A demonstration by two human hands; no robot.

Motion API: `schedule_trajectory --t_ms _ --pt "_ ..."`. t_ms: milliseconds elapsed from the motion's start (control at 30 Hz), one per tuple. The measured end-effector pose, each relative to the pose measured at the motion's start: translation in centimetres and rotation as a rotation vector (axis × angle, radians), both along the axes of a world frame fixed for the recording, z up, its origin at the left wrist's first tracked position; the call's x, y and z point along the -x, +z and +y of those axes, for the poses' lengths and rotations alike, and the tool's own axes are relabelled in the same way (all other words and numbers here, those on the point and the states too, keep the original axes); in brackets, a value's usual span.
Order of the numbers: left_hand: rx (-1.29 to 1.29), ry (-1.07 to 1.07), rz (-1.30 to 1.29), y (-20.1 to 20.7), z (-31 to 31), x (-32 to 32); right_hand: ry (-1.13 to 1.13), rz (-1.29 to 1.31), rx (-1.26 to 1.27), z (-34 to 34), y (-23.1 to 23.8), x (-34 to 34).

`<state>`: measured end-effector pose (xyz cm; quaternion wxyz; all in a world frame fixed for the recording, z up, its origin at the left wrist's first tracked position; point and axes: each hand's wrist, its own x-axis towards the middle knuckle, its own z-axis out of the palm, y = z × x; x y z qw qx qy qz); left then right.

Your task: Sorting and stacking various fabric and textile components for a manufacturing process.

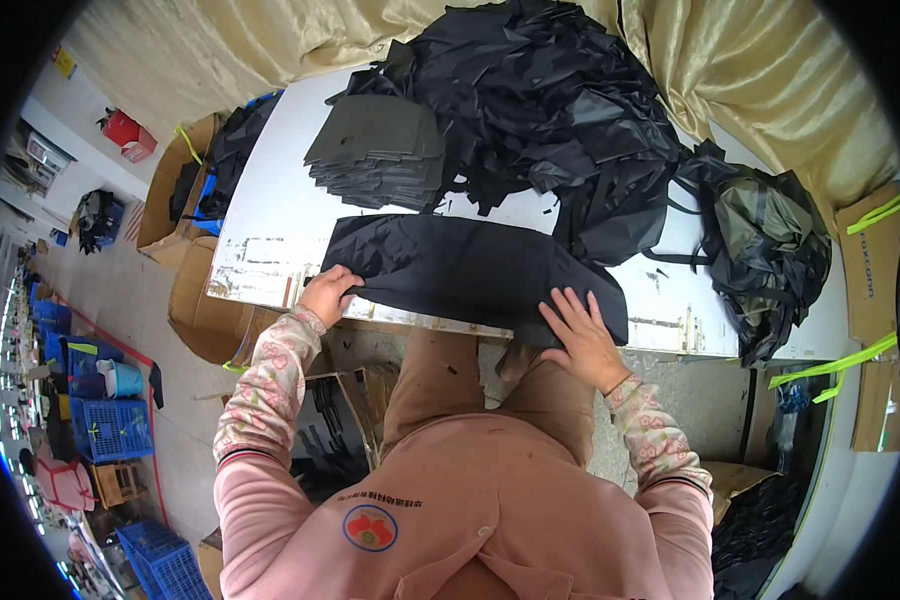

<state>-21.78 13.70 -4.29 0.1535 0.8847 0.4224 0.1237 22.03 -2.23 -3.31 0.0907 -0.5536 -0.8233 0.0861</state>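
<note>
A long piece of black fabric [450, 268] lies across the near part of the white table, its front edge reaching over the table's edge at the right. At its left end my left hand [328, 294] is closed, thumb and fingers pinching the fabric's near corner. Toward the other end, my right hand [582, 338] rests flat on the cloth with its fingers spread. Just behind the fabric is a stack of dark grey cut panels [375, 145]. A large heap of black fabric pieces [560, 100] fills the far middle of the table.
A black and olive bundle with straps [765, 225] hangs over the right side of the white table [260, 215]. Cardboard boxes [205, 300] stand at the left, with blue crates [110, 430] farther off. Gold curtains [760, 70] hang behind the table.
</note>
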Motion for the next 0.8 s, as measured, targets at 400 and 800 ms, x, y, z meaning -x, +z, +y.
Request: schedule_trajectory --t_ms 400,800 --pt "-0.273 0.245 -0.073 0.1 3.5 7.1 0.154 -0.098 0.143 0.5 -0.7 1.3" --pt "-0.491 -0.288 -0.414 10.0 2.2 -11.2 0.236 1.323 0.238 12.5 5.3 13.8"
